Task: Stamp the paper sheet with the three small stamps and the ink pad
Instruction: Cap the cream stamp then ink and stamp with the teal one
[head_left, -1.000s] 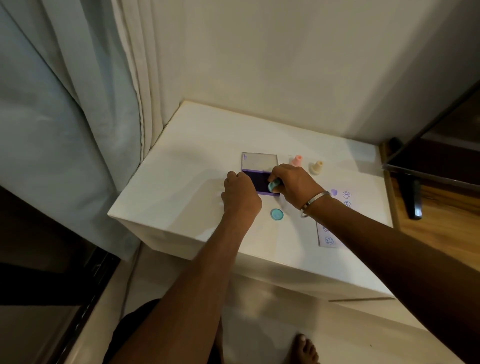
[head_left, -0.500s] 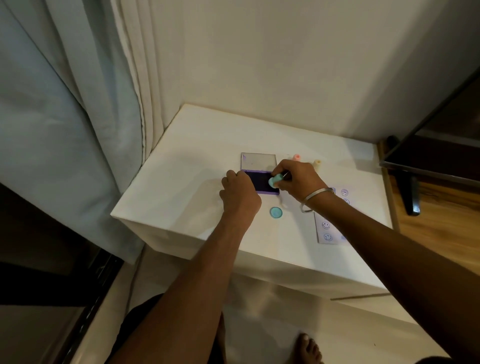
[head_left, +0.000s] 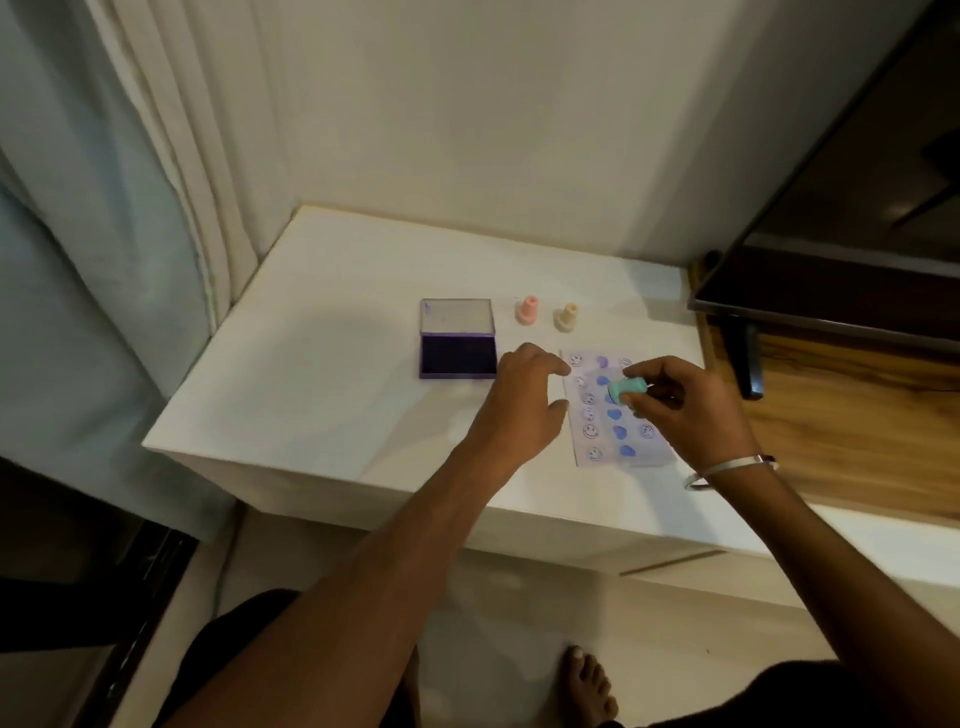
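A small paper sheet (head_left: 605, 439) with rows of purple smiley and heart prints lies on the white table (head_left: 332, 395). My right hand (head_left: 680, 410) holds a teal stamp (head_left: 626, 388) tilted just above the sheet's upper part. My left hand (head_left: 524, 405) hovers with fingers spread at the sheet's left edge, holding nothing. The purple ink pad (head_left: 458, 356) sits open to the left, its clear lid (head_left: 457, 316) folded back. A pink stamp (head_left: 528, 310) and a cream stamp (head_left: 567, 317) stand upright behind the sheet.
A curtain (head_left: 104, 260) hangs at the left and a wall stands behind the table. A dark TV screen (head_left: 852, 234) on a wooden surface (head_left: 857, 415) is at the right. My bare foot (head_left: 589, 686) is on the floor below.
My right hand lifted the teal stamp off the ink pad and carried it right, over the sheet. My left hand let go of the pad and moved right to the sheet's edge. The teal cap is hidden.
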